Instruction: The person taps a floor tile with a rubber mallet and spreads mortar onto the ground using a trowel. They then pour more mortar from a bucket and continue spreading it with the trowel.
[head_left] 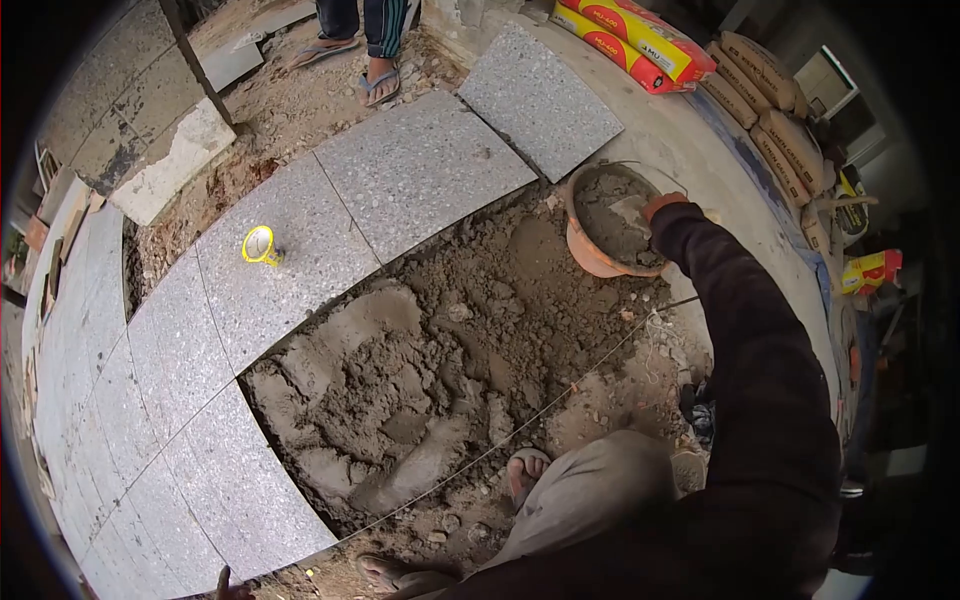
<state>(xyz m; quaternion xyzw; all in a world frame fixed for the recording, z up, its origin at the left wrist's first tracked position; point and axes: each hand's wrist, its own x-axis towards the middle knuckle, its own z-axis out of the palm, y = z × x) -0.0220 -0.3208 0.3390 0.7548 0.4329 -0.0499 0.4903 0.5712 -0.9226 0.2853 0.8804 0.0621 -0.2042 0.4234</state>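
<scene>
One right grip (668,203) is at the rim of one orange-brown bucket (592,252), its fingers bent; I cannot tell whether they are clamped on the bucket's edge or on a handle hidden behind the hand; one pale flat blade (630,210) lies just beside them, on the grey mortar (610,190) inside; one thin wire handle (640,166) arches above the rim. One left grip (232,590) enters at the bottom edge, mostly cut off, close to the floor slabs; whether its fingers are together or apart, I cannot tell.

The bucket stands at the upper right end of one bed of wet mortar (400,410), rough and lumpy; one string (575,388) runs slantwise along the bed's lower side; two feet of the wearer, in sandals, stand near it. Two speckled slabs (425,165) border the bed's upper edge; one more slab (540,100) lies askew beyond them; one yellow-ringed device (258,245) stands on the slabs.

Farther off, two feet (380,82) of another person stand in flip-flops on bare soil; two red-and-yellow bags (635,45) lie stacked; at least four brown sacks (785,140) are piled beside them.
</scene>
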